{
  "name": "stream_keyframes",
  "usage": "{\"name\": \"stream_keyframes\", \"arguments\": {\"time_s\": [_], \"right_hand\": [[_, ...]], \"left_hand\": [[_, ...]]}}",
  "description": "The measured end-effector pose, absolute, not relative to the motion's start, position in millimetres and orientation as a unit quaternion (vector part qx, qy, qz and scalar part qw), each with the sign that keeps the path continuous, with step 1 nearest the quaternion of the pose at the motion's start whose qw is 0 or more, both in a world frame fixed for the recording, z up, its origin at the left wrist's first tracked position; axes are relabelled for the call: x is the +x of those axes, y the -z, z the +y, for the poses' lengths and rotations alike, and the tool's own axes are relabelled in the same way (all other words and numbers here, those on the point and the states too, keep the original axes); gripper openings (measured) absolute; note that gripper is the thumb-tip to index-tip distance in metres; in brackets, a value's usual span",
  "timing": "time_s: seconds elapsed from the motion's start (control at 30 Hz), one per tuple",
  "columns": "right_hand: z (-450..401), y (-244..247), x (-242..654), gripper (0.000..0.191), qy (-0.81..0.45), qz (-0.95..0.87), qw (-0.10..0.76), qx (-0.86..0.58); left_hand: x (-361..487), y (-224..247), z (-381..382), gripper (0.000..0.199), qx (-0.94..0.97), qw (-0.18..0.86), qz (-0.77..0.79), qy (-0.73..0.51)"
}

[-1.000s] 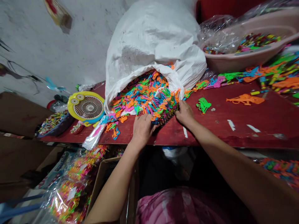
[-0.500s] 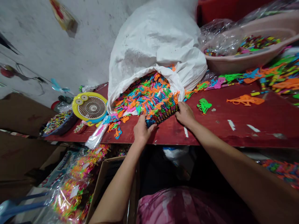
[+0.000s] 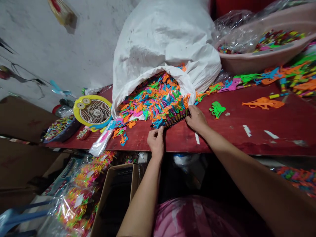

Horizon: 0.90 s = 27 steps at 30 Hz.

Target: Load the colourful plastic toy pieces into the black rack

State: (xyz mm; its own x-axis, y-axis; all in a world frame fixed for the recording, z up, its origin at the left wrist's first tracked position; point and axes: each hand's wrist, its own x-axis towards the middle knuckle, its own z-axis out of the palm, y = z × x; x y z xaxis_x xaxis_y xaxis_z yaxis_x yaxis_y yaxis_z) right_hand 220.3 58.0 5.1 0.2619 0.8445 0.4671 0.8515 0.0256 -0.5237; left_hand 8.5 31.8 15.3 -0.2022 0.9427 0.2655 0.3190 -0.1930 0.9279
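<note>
A dark rack (image 3: 172, 122) with a row of small colourful plastic pieces standing in it lies at the sack's mouth, by the front of the table. My left hand (image 3: 156, 141) pinches its near left end between thumb and fingers. At the other end, my right hand (image 3: 197, 118) grips the rack's right corner, fingertips partly hidden behind it. Right behind the rack, a heap of small orange, green, blue and pink plastic toys (image 3: 150, 98) spills out of a big white sack (image 3: 165, 36). What the pieces in the rack are exactly is too small to tell.
A yellow cartoon-shaped fan (image 3: 95, 112) stands left of the sack. On the red table (image 3: 229, 135) lie a green toy (image 3: 217, 109) and an orange toy (image 3: 264, 103). A pink basin (image 3: 259, 62) sits at the back right. Below is a cardboard box (image 3: 134, 179) with dark contents.
My left hand has slid right and slightly down, from wrapping the rack's left end to pinching its near edge, uncovering that end. My right hand stays at the right end.
</note>
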Motion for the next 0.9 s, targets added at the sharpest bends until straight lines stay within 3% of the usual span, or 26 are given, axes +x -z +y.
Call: {"name": "stream_keyframes", "arguments": {"time_s": [0.1, 0.23, 0.6, 0.9], "right_hand": [[58, -5, 220, 0.021, 0.002, -0.604, 0.384, -0.698], [58, -4, 220, 0.020, 0.004, -0.603, 0.394, -0.693], [57, -3, 221, 0.030, -0.014, -0.583, 0.433, -0.687], [56, -3, 223, 0.022, -0.046, -0.553, 0.512, -0.656]], "left_hand": [[6, -12, 28, 0.031, 0.611, 0.234, 0.562, -0.506], [3, -5, 32, 0.021, 0.601, 0.290, 0.545, -0.508], [6, -10, 28, 0.037, 0.721, 0.148, 0.549, -0.396], [6, -18, 29, 0.043, 0.838, 0.083, 0.480, -0.248]]}}
